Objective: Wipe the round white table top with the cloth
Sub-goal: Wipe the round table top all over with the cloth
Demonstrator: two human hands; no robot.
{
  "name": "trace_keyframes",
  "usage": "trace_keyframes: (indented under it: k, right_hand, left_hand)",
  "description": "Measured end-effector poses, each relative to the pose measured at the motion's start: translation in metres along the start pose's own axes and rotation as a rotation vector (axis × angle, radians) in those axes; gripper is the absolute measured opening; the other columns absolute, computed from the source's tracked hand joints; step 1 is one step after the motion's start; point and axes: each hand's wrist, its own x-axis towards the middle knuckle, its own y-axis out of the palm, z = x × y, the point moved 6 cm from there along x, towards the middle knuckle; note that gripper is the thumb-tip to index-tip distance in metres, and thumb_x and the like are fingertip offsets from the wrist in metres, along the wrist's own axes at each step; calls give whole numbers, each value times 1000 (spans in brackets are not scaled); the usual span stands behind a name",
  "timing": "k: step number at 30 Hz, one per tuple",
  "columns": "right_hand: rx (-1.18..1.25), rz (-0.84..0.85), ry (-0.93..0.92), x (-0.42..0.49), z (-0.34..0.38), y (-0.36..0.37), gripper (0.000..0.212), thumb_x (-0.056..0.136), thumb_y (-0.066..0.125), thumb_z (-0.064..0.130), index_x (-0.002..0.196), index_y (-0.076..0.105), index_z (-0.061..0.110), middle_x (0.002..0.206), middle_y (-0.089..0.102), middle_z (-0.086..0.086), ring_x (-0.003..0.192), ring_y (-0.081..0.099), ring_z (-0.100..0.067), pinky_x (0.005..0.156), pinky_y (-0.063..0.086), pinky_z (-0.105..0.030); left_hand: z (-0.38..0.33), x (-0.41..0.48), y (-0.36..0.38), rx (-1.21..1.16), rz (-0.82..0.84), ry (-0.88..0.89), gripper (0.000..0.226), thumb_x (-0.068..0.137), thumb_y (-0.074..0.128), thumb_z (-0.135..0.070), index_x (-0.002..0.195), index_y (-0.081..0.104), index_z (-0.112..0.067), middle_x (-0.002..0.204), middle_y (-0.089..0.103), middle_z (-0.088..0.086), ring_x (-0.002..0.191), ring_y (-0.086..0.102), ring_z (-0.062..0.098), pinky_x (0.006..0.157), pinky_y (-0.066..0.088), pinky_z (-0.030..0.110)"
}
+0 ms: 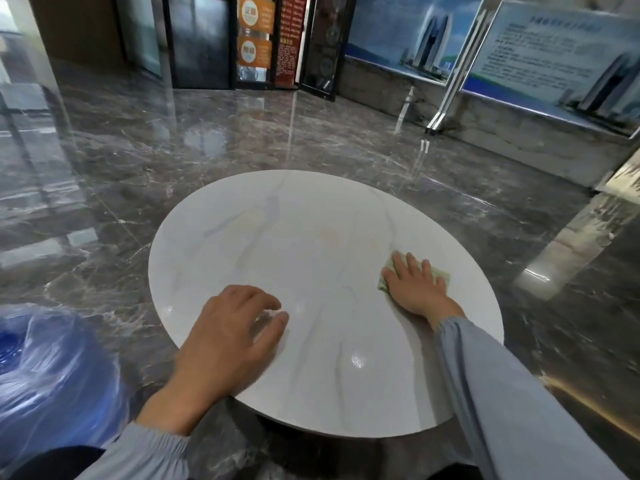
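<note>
The round white table top (304, 233) with faint grey veins fills the middle of the head view. A small pale green cloth (439, 273) lies on its right side. My right hand (417, 285) lies flat on the cloth with fingers spread, pressing it onto the surface; only the cloth's edges show around the hand. My left hand (230, 329) hovers or rests over the table's near left edge, fingers loosely bent, holding nothing. A faint yellowish stain (330, 236) shows near the table's centre.
Glossy dark marble floor (207, 150) surrounds the table. A blue plastic-wrapped object (52, 368) sits low at the left. Display boards on metal legs (440, 116) stand at the back right, and dark doors with posters (256, 39) at the back.
</note>
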Motion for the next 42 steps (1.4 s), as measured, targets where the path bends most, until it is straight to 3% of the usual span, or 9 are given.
trace_keyframes:
  k: [7,10,13,19,22,25,33,38,42]
  right_hand:
    - [-76,72,-562,-47,182,40,63,107,17,57,164,-2,39,172,-14,10,158,-19,-22,125,-10,-54]
    - [-82,78,-662,-52,201,43,63,107,19,58,164,1,41,173,-10,11,158,-16,-18,126,-7,-52]
    - [-54,44,-578,-25,161,34,63,107,21,59,164,3,40,173,-6,11,159,-10,-20,126,-3,-50]
    - [-16,-32,-175,40,15,-6,62,106,20,57,164,3,41,174,-3,9,160,-4,-24,126,3,-54]
    - [0,-28,-68,55,-4,-13,63,105,20,56,164,3,42,174,-5,10,160,-8,-25,125,0,-56]
    - [0,-27,-123,59,42,-9,63,105,19,55,164,1,41,173,-8,9,159,-11,-26,125,-5,-55]
    - [-37,37,-563,9,223,35,65,105,18,58,165,2,37,173,-9,7,159,-14,-25,124,-10,-54]
    - [-17,45,-573,10,187,26,65,105,20,60,165,4,39,173,-6,9,159,-10,-21,126,-5,-52]
    - [-35,2,-421,34,111,10,63,107,21,58,164,3,40,174,-5,9,160,-6,-23,126,0,-54]
  left_hand:
    - [6,-3,6,192,88,-50,30,94,48,-54,103,66,-33,105,58,-15,102,54,15,85,45,39]
    - [7,-2,5,191,91,-66,29,93,48,-53,103,66,-34,105,58,-15,102,54,15,85,46,40]
    - [8,-3,4,180,91,-84,25,93,48,-53,102,65,-36,105,57,-18,102,53,13,87,46,39]
    - [4,-7,4,192,73,-92,24,93,49,-50,102,65,-35,105,57,-20,102,51,10,86,45,35]
    - [2,-5,5,191,67,-96,21,93,51,-48,102,65,-34,104,56,-20,100,51,10,85,44,34]
    - [2,-4,7,195,70,-99,18,92,53,-47,101,64,-35,103,54,-21,100,50,9,85,43,33]
    - [7,-2,6,192,77,-89,17,91,53,-48,100,62,-37,104,54,-21,100,51,10,84,44,35]
    - [9,-1,5,174,80,-86,17,92,51,-47,101,63,-38,104,55,-21,100,52,10,85,47,38]
    - [7,-3,4,168,71,-95,20,92,50,-47,101,64,-37,104,56,-21,100,52,9,86,46,37]
